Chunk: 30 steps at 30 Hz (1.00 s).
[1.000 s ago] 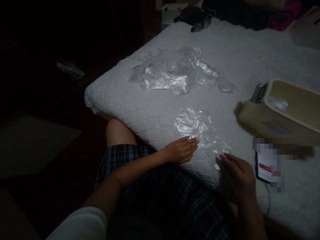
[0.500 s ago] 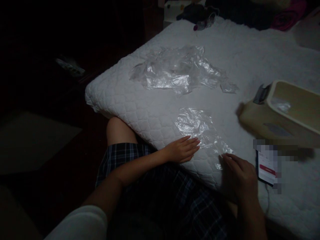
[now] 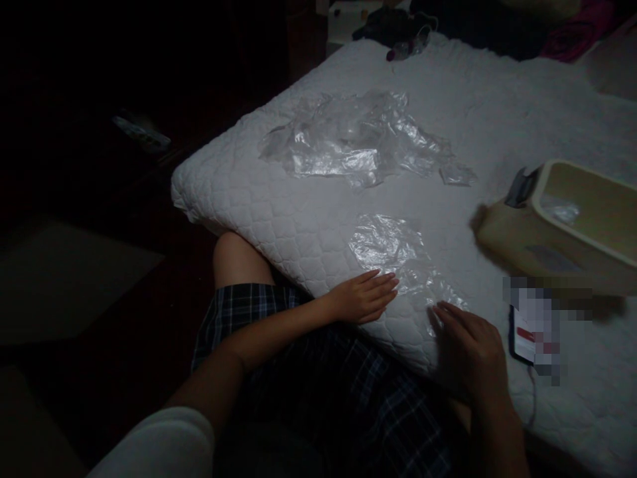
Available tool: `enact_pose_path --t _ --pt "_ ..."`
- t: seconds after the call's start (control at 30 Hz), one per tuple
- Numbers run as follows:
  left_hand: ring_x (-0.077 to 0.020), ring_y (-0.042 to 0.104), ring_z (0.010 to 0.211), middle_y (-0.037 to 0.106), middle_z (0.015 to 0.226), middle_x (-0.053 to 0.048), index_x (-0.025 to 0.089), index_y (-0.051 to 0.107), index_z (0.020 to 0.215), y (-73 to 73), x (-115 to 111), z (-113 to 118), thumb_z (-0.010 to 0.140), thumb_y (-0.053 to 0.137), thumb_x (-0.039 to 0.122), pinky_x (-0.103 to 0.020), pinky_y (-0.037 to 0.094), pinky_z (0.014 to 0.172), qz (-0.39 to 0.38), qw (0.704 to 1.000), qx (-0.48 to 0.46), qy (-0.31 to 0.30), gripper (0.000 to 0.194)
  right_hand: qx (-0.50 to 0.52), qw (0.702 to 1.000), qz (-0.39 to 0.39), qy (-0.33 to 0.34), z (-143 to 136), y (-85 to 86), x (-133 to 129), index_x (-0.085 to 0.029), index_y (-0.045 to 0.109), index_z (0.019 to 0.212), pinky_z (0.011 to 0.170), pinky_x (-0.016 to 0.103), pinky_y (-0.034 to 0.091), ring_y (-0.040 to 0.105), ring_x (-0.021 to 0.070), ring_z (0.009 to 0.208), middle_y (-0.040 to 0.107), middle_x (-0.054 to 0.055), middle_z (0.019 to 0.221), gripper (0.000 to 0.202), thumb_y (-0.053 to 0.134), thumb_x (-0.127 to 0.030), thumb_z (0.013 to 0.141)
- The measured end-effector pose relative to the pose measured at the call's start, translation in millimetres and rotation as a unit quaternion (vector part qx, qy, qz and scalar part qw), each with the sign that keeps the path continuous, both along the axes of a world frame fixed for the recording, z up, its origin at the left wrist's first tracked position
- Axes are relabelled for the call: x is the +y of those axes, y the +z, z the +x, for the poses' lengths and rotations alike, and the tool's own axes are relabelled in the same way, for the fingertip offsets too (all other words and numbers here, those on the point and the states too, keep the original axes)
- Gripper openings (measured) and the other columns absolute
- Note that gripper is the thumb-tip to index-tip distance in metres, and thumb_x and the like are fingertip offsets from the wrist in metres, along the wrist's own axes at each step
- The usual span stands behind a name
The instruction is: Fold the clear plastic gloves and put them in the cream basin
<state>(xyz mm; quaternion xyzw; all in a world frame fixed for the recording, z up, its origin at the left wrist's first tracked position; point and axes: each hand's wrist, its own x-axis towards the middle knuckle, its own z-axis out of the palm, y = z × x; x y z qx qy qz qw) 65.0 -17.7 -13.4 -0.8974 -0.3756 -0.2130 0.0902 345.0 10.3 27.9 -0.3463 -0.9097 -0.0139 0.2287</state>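
Note:
A clear, crinkled plastic bag (image 3: 385, 242) lies spread on a white quilted mattress (image 3: 308, 232), its narrower parts pointing toward me. My left hand (image 3: 365, 297) rests flat with fingers stretched out, the fingertips on the bag's near left edge. Over the bag's near right end is my right hand (image 3: 470, 335), its fingers extended and slightly bent, holding nothing that I can see. Whether its fingertips press on the film is hard to tell in the dim light. Farther back lies a larger heap of clear plastic bags (image 3: 348, 143).
To the right stands a cream plastic bin (image 3: 527, 232) with a bit of clear plastic inside. A phone (image 3: 525, 338) with a cable lies in front of it. A bottle (image 3: 405, 50) and dark and pink cloth (image 3: 577, 33) are at the far edge.
My right hand has shifted slightly left over the bag's near end. My left hand stays in place on the bag's edge.

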Motion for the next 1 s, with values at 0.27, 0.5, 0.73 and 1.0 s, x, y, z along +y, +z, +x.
enact_pose_path --t 0.27,0.5,0.73,1.0 --pt "-0.0262 0.041 0.138 0.051 0.142 -0.016 0.008 0.053 0.131 -1.1 1 0 0.094 0.043 0.031 -0.043 0.033 0.116 -0.009 1.000 0.000 -0.005 0.045 0.029 0.999 -0.033 0.008 -6 -1.8 4 -0.025 0.066 0.112 0.080 0.042 0.050 0.064 0.0242 0.096 0.068 0.009 0.113 0.027 0.056 -0.019 0.087" --pt "-0.0263 0.040 0.138 0.050 0.142 -0.015 0.008 0.052 0.132 -0.9 1 1 0.095 0.041 0.032 -0.044 0.034 0.115 -0.016 1.000 0.008 -0.001 0.046 0.089 0.996 -0.026 -0.015 -18 9.7 10 -0.023 0.064 0.113 0.081 0.040 0.049 0.062 0.0238 0.095 0.067 0.010 0.110 0.027 0.056 -0.020 0.087" --pt "-0.0255 0.042 0.137 0.051 0.142 -0.015 0.009 0.054 0.131 0.4 0 0 0.095 0.042 0.032 -0.044 0.034 0.115 -0.013 1.000 0.015 0.002 0.045 0.101 0.992 -0.030 -0.064 -54 15.6 25 -0.021 0.067 0.104 0.081 0.041 0.048 0.062 0.0237 0.091 0.068 0.009 0.101 0.021 0.055 -0.026 0.088" --pt "-0.0253 0.039 0.139 0.050 0.143 -0.015 0.009 0.053 0.131 -0.2 0 1 0.094 0.043 0.031 -0.044 0.033 0.117 -0.023 1.000 0.012 0.001 0.044 0.083 0.992 -0.047 -0.077 -89 13.8 38 -0.019 0.067 0.102 0.083 0.040 0.044 0.062 0.0225 0.087 0.068 0.010 0.099 0.021 0.052 -0.022 0.087"
